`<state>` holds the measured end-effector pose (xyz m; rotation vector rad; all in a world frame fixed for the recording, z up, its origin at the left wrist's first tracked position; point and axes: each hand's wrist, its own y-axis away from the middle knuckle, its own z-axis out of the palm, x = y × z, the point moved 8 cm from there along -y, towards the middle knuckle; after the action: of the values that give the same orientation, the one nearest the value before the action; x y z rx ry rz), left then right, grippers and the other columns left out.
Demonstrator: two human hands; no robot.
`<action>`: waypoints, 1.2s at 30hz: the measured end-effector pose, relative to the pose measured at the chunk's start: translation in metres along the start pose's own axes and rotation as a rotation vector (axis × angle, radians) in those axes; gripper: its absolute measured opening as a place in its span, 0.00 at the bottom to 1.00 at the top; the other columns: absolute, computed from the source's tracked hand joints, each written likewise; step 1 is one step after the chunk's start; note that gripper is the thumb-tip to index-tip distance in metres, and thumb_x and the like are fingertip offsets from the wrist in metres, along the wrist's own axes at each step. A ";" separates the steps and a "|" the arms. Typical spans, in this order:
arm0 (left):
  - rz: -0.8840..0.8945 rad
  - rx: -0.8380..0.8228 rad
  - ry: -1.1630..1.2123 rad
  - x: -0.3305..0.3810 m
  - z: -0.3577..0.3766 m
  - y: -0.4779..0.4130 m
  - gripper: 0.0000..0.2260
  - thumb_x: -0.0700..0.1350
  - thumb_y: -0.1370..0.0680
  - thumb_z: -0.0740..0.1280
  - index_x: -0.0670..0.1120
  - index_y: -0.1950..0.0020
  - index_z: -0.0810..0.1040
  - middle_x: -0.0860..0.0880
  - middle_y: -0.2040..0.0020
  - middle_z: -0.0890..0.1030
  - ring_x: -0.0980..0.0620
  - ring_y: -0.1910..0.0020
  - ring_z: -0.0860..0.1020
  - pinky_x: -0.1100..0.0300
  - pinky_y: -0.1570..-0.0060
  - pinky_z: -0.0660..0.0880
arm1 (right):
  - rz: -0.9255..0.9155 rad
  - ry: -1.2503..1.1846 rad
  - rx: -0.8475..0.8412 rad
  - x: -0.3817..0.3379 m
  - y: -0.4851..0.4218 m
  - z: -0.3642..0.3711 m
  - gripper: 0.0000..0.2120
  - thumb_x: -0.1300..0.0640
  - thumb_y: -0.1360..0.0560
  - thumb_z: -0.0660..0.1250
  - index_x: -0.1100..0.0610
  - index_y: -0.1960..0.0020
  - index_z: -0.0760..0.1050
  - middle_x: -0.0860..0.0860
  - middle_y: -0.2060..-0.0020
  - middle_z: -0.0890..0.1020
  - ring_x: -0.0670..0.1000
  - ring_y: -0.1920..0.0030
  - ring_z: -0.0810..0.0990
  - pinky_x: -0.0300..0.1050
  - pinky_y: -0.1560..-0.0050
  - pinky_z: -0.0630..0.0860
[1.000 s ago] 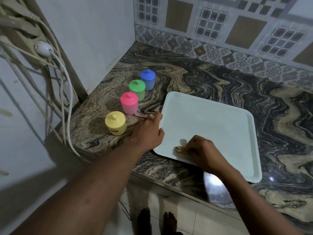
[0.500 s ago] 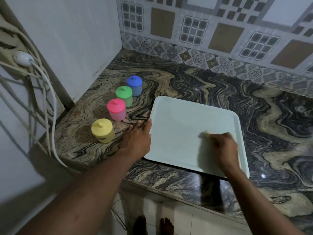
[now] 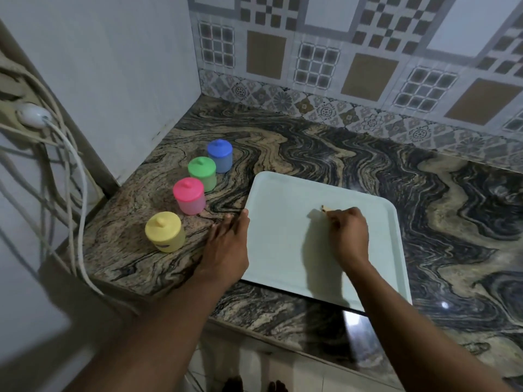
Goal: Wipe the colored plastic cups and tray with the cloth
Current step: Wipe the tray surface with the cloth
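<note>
A pale square tray (image 3: 288, 193) lies flat on the marble counter. My right hand (image 3: 349, 234) grips a small tan cloth (image 3: 325, 208) and presses it on the tray's middle; only a corner of the cloth shows past my fingers. My left hand (image 3: 226, 247) lies flat on the counter with straight fingers against the tray's left edge. Left of the tray stand lidded plastic cups in a diagonal row: yellow (image 3: 164, 232), pink (image 3: 189, 196), green (image 3: 202, 174) and blue (image 3: 220, 155).
The marble counter (image 3: 353, 154) meets a tiled wall at the back and a white wall on the left. White cables (image 3: 76, 199) hang from a plug at the far left. The counter's front edge runs just below the tray; feet show on the floor.
My right hand with the cloth has moved from the tray's near left edge across to the right, then up toward the tray's middle. My left hand stays at the tray's left edge.
</note>
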<state>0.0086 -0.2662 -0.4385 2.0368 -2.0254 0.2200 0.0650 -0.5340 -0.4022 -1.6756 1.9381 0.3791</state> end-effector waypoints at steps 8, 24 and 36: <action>-0.023 0.048 0.054 -0.007 0.000 -0.001 0.33 0.43 0.18 0.58 0.51 0.18 0.43 0.46 0.20 0.62 0.48 0.19 0.55 0.49 0.22 0.51 | -0.585 -0.050 -0.351 -0.111 0.113 0.064 0.13 0.57 0.25 0.63 0.54 0.48 0.85 0.54 0.57 0.78 0.58 0.54 0.75 0.50 0.57 0.74; 0.013 0.034 0.106 -0.013 -0.006 0.004 0.34 0.40 0.19 0.59 0.53 0.18 0.45 0.47 0.19 0.60 0.51 0.19 0.52 0.51 0.22 0.52 | -0.767 -0.086 -0.420 -0.122 0.080 0.086 0.13 0.62 0.26 0.68 0.52 0.46 0.86 0.53 0.56 0.81 0.56 0.55 0.78 0.47 0.57 0.75; 0.011 0.094 0.292 0.013 -0.044 0.001 0.17 0.59 0.17 0.54 0.52 0.34 0.71 0.48 0.35 0.77 0.45 0.33 0.72 0.47 0.35 0.68 | 0.352 -0.786 -0.676 -0.078 0.037 0.011 0.07 0.71 0.22 0.65 0.65 0.51 0.81 0.60 0.60 0.82 0.57 0.58 0.82 0.52 0.50 0.84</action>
<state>0.0114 -0.2665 -0.3930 1.9161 -1.8769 0.5884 0.0373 -0.4579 -0.3718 -1.1976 1.5349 1.6906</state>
